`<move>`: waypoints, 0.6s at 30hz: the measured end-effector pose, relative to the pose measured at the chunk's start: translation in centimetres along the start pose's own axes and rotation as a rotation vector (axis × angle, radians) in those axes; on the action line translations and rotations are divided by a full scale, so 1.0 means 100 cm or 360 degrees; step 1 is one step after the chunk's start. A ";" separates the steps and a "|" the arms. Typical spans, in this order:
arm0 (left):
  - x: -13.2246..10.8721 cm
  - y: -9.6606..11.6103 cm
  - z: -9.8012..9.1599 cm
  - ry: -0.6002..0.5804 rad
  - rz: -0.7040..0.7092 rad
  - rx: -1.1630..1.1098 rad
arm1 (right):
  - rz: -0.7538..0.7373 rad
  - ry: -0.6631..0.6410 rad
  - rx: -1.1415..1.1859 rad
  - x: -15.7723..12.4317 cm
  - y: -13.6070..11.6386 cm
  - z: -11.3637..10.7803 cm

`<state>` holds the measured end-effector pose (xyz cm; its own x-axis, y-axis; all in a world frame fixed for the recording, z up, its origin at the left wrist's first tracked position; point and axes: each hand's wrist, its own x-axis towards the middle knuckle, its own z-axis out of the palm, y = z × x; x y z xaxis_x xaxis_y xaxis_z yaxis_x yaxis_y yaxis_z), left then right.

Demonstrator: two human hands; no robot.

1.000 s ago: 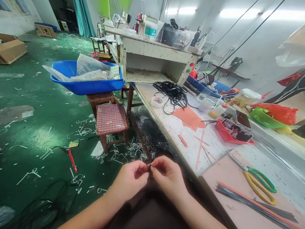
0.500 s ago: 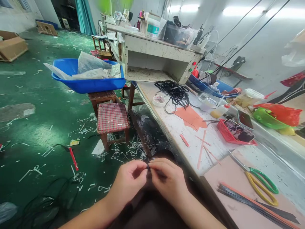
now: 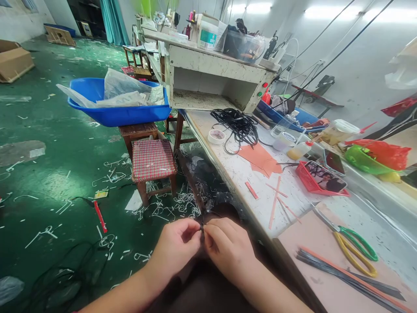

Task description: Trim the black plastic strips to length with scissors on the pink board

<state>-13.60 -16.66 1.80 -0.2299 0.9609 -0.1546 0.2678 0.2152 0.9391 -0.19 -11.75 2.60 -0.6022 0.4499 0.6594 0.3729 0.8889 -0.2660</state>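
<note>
My left hand [image 3: 177, 245] and my right hand [image 3: 230, 248] meet low in the middle of the view, over my lap and beside the table edge. Thumb and forefinger of each are pinched on a thin black strip [image 3: 202, 226]. Only a short dark bit of it shows between the fingertips; the fingers hide the rest. To the right of my hands, scissors [image 3: 350, 243] with one green and one yellow handle lie on the table. Near them is a bundle of black strips [image 3: 345, 276] with orange edging.
On the worktable [image 3: 241, 202] lie a coil of black cord [image 3: 236, 126], a tape roll [image 3: 216, 136], orange pieces [image 3: 260, 158] and a red basket [image 3: 312, 184] holding a phone. A checked stool [image 3: 153, 158] and blue tub [image 3: 120, 114] stand left. Scraps litter the green floor.
My right hand has turned slightly, its fingers curling in closer at the black strip. The left hand keeps its pinch. The whole view has shifted a little.
</note>
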 end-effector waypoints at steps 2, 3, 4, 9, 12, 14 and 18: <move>0.000 0.000 -0.001 -0.0056 0.0001 0.0035 | -0.0015 -0.0021 -0.0026 -0.001 -0.001 0.002; 0.000 0.001 -0.001 -0.0089 0.0005 0.0054 | -0.0019 -0.0025 -0.0027 -0.002 0.000 0.003; -0.001 0.001 -0.002 -0.0119 0.0008 0.0075 | -0.0027 -0.0028 -0.0022 -0.002 0.001 0.004; -0.006 -0.001 -0.005 -0.0272 -0.0081 0.0252 | 0.0074 0.0135 -0.0157 0.000 0.025 0.000; -0.007 -0.004 -0.008 -0.0331 -0.0235 0.0262 | 0.0308 0.0187 -0.0144 0.002 0.036 -0.009; -0.006 -0.004 -0.009 -0.0317 -0.0289 0.0226 | 0.0299 0.0078 0.0059 0.002 0.031 -0.014; -0.005 0.000 -0.011 -0.0304 -0.0248 0.0194 | 0.0111 -0.0169 0.0320 -0.001 0.009 -0.013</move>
<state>-14.52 -17.33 2.18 -0.0994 0.9276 -0.3601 0.3565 0.3711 0.8575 1.11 -11.09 3.18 -0.6547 0.5081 0.5596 0.2744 0.8496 -0.4503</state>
